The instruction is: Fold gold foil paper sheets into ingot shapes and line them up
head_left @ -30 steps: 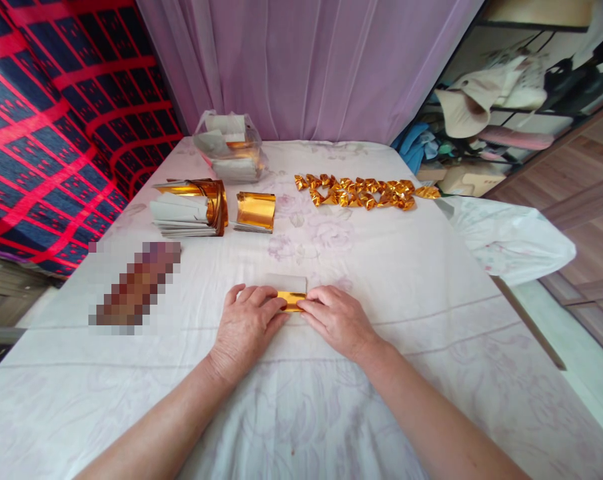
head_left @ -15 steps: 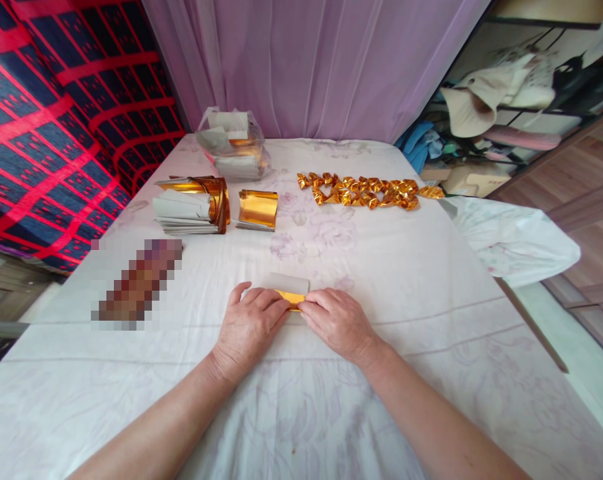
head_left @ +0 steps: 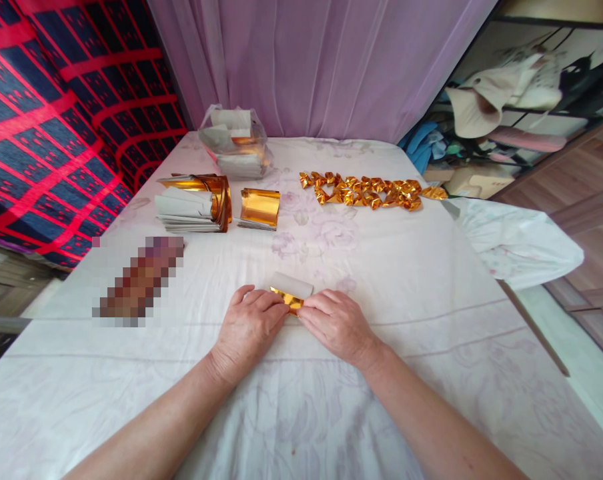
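A sheet of gold foil paper (head_left: 292, 284) lies partly rolled over on the table in front of me, its pale back facing up at the far side and a gold strip showing nearer to me. My left hand (head_left: 251, 323) pinches its near edge at the left, fingers closed. At the right end, my right hand (head_left: 335, 327) grips the same edge between thumb and fingers. The fingertips hide part of the fold. Beyond lie a small stack of gold foil sheets (head_left: 260, 208) and a row of folded gold foil pieces (head_left: 364, 191).
A thicker stack of foil paper (head_left: 186, 210) sits at the left, with a clear plastic bag (head_left: 236, 143) of more sheets behind it. Something pixelated (head_left: 139, 280) lies nearer left. A white bag (head_left: 521, 240) hangs at the table's right edge, beside a cluttered shelf (head_left: 511, 100).
The foil sheet has tilted slightly, its right side lower, and its gold strip looks more creased. Both hands keep their grip almost in place. The whole view has shifted a little.
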Demonstrator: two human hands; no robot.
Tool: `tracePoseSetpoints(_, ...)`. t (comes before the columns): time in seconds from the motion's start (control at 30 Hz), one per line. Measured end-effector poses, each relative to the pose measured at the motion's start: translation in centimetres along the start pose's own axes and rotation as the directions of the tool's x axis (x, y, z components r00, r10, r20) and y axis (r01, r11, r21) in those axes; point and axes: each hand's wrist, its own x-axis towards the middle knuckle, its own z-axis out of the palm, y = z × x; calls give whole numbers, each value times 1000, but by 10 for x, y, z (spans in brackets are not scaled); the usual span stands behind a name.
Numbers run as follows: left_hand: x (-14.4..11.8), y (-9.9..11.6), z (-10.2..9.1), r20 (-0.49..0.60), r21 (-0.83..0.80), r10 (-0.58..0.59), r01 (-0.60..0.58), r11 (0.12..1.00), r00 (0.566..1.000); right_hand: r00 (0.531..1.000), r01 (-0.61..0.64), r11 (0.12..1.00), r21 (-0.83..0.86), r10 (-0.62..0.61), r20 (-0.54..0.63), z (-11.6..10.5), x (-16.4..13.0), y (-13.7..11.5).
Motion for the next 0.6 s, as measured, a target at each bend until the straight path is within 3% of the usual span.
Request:
tracePoseSetpoints(0.3,-3,-2,-4,40,-37,12,-10,999,999,999,-28,999,42,27,29,1,-2,3)
tracePoseSetpoints(0.6,-7,-1,-7,29,-34,47,-46,998,998,996,-81,986,146,85,-18,6,-4,9)
